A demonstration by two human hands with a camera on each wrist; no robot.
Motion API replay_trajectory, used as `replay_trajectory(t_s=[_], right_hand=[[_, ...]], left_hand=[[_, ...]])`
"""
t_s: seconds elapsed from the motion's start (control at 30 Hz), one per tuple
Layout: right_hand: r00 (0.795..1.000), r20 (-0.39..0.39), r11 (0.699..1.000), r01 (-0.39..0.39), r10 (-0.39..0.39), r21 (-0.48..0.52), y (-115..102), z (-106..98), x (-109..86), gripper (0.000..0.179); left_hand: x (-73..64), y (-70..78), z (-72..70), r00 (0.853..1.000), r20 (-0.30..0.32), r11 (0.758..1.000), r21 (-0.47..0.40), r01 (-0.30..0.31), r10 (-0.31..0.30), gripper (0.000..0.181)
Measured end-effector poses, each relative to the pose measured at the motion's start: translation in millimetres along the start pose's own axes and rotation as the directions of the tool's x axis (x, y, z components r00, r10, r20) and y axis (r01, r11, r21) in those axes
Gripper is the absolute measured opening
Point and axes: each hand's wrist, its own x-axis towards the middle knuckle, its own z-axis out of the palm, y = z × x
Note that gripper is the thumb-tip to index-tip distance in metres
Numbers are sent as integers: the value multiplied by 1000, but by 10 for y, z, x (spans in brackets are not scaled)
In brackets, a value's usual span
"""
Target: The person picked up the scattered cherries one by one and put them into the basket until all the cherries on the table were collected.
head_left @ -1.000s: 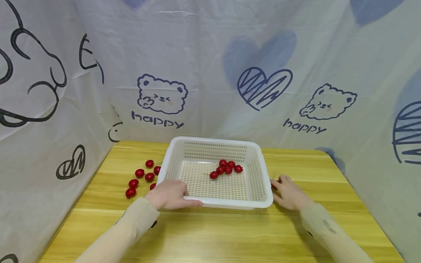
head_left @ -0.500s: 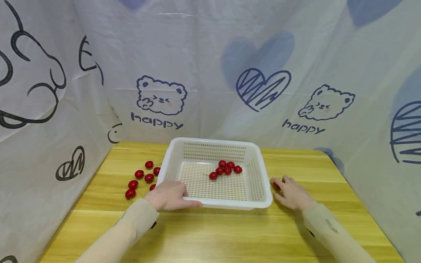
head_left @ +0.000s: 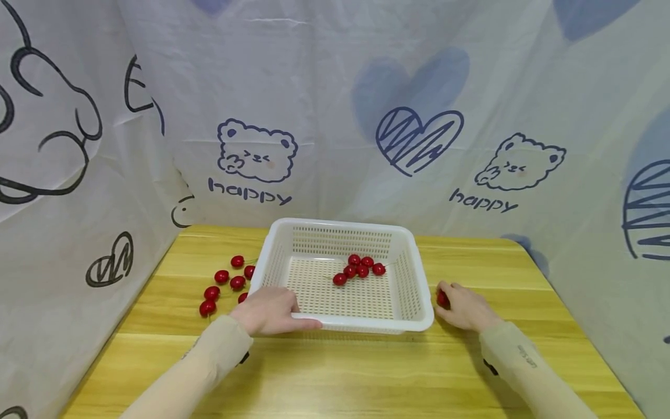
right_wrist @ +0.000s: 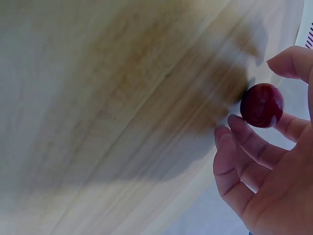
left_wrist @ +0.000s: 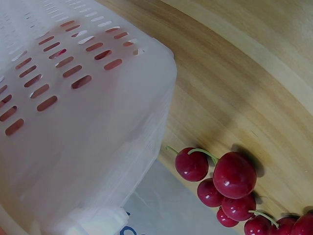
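My left hand [head_left: 268,311] grips the near left rim of a white slotted plastic basket [head_left: 361,321], thumb lying along the front edge. Several red cherries [head_left: 350,272] sit in a cluster inside it. To the basket's right, my right hand [head_left: 464,307] has its fingers curled round a single cherry [head_left: 443,299] low at the tabletop. In the right wrist view this cherry [right_wrist: 262,105] lies among the bent fingers [right_wrist: 259,147], with the thumb tip a small gap away. More cherries [head_left: 222,277] with green stems lie left of the basket, also seen in the left wrist view [left_wrist: 234,175].
The wooden table [head_left: 335,378] carries everything, and its back edge meets a pale printed cloth [head_left: 335,145] that also hangs at both sides. The basket's left wall stands close beside the loose cherries, and its right wall close to my right hand.
My right hand has drawn slightly away from the basket's right wall, and the cherry among its fingers has shifted a little right with it. My left hand and the basket stay put.
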Motion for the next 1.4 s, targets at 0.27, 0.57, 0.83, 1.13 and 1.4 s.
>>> replay_trajectory(t_s=[0.27,0.57,0.83,1.13,1.4], right_hand=[[1000,18,999,-27,26,25,-9,3,-17,29],[997,42,996,-67,65,64,-46,-48,-22,29],[994,70,981,-90,79,173,-126,-168,-35,25],[999,5,969,-46,46,242,-189,-349,-5,23],[999,-42,955,-15,29,295,-219,-543,-2,24]], left_hand=[[-7,3,2,1000,2,1000,9,7,-7,58],[-7,13,-7,1000,7,1000,4,6,-7,58],[-8,17,-25,1000,11,1000,5,6,-6,59],[-11,13,-36,1000,18,1000,-9,11,-11,58],[-13,7,-24,1000,12,1000,2,8,-8,59]])
